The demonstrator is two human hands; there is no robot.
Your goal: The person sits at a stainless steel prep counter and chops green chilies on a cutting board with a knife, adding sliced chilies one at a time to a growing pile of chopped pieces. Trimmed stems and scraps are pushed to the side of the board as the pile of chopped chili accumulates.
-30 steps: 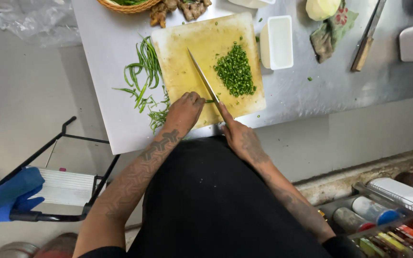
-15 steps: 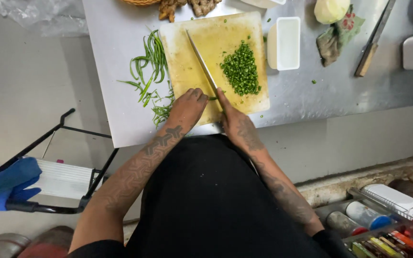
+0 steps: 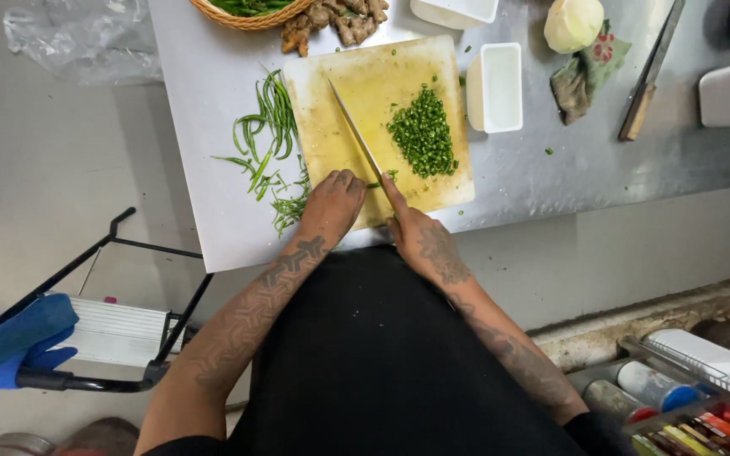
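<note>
Right hand [image 3: 420, 241] is gripping the long steel knife [image 3: 355, 135], its handle hidden, on the yellowed cutting board [image 3: 356, 76] at the counter's near edge. Left hand [image 3: 331, 207], fingers curled, is covering the green stalks [image 3: 291, 207] being cut.

I'm looking down on a stainless steel worktable [image 3: 678, 160] whose near edge runs across the upper half of my view, lit evenly and showing dull reflections. Left of its left edge lies a plain grey floor [image 3: 44, 169], with a crumpled clear plastic bag [image 3: 78, 38] near the table's far-left corner. Lower left, a black metal-framed stand [image 3: 120, 253] carries a white ribbed panel [image 3: 116, 333], and a blue cloth [image 3: 10, 346] hangs over its bar. Under the near edge, at the right, I see a grey panel [image 3: 635, 253] ending in a grimy ledge [image 3: 635, 325]. Bottom right, a wire rack [image 3: 686, 397] holds bottles and containers.
</note>
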